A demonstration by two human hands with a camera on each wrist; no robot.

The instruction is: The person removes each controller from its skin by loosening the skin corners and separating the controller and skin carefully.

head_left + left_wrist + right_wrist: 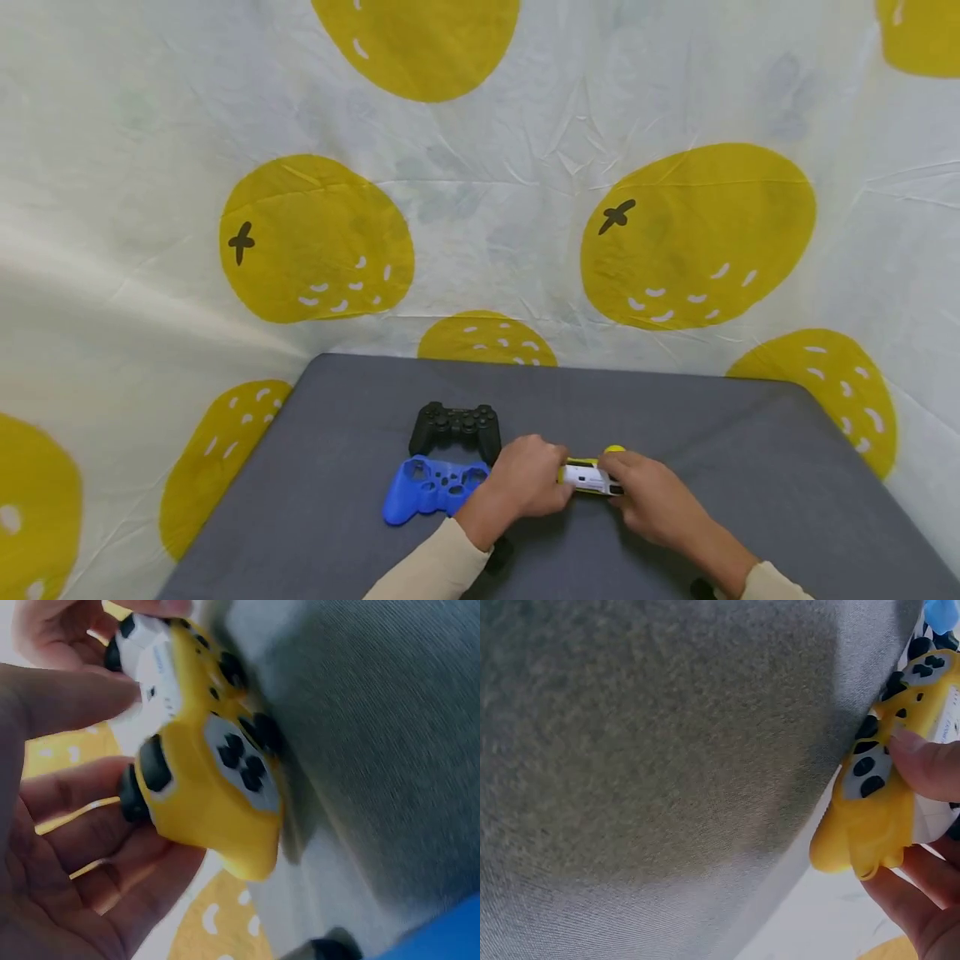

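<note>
A yellow and white game controller (588, 477) with black buttons is held between both hands just above the grey table. Its yellow part looks like a soft cover. In the head view my left hand (528, 475) grips its left end and my right hand (656, 500) its right end. The left wrist view shows my left thumb on the white face of the controller (195, 795), other fingers curled beneath. In the right wrist view my right thumb presses the yellow edge of the controller (855, 817), with fingers under the grip end.
A blue controller cover (427, 487) with cut-out holes lies left of my left hand. Just behind it is a black game controller (453, 425). The dark grey table (360, 392) backs onto a white curtain (495, 250) printed with yellow fruit.
</note>
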